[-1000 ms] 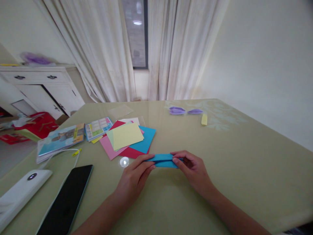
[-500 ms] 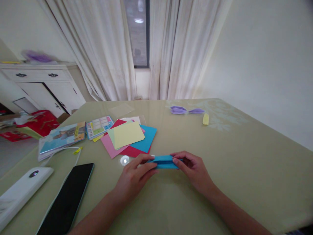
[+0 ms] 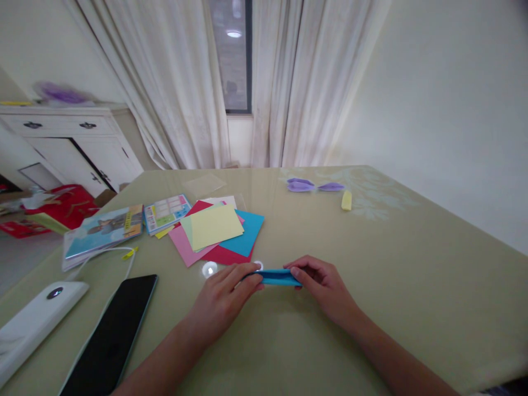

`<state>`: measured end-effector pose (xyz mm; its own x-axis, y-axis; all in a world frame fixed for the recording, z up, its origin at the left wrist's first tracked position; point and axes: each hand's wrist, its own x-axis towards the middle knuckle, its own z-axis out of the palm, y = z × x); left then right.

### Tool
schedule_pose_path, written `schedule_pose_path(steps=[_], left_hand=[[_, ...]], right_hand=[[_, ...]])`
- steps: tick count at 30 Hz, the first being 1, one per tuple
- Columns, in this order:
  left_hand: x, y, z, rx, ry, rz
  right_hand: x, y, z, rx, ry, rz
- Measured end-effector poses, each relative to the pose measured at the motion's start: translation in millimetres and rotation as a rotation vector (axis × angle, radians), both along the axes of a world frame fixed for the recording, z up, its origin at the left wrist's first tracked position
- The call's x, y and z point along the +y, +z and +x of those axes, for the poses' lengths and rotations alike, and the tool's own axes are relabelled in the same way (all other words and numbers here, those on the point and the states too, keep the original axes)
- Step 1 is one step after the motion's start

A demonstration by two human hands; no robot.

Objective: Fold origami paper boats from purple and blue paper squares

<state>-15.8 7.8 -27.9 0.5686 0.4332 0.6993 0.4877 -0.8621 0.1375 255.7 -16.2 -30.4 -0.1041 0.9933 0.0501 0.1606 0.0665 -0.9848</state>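
Note:
A folded strip of blue paper (image 3: 277, 277) is held level above the table, with a narrow slit along its length. My left hand (image 3: 229, 291) pinches its left end between thumb and fingers. At the right end, the thumb and fingers of my right hand (image 3: 322, 283) are closed on the same paper. Both ends are partly hidden by the fingers. Just beyond my left hand lies a fanned stack of coloured paper sheets (image 3: 216, 226), pale yellow on top, with blue, red and pink edges showing.
A black phone (image 3: 113, 330), a white device (image 3: 39, 313) with a cable, and a booklet (image 3: 103, 231) lie on the left. Colourful packs (image 3: 167, 213) adjoin the sheets. Purple folded paper (image 3: 301, 185) and a yellow block (image 3: 346, 201) sit at the far right of the table (image 3: 391, 264).
The blue paper has become narrower as seen from here, its far edge tipped or pressed nearer to the front edge. Both hands keep hold of its ends and have barely moved.

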Motion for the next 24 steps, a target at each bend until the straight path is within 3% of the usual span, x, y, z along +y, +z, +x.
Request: schedule_pose_path(steps=[4, 10, 16, 24], left_hand=[[0.7, -11.7, 1.8, -0.081, -0.016, -0.216], [0.2, -14.5, 1.4, -0.014, -0.002, -0.468], [0.5, -10.1, 0.6, 0.028, -0.007, -0.525], [4.6, -13.0, -3.3, 0.009, -0.009, -0.598]], right_hand=[[1.1, 0.5, 0.3, -0.031, 0.007, -0.017], [-2.7, 2.5, 3.8, -0.073, 0.057, -0.016], [-5.1, 5.5, 10.7, -0.398, 0.212, 0.273], [-3.6, 4.5, 13.3, -0.521, 0.218, 0.305]])
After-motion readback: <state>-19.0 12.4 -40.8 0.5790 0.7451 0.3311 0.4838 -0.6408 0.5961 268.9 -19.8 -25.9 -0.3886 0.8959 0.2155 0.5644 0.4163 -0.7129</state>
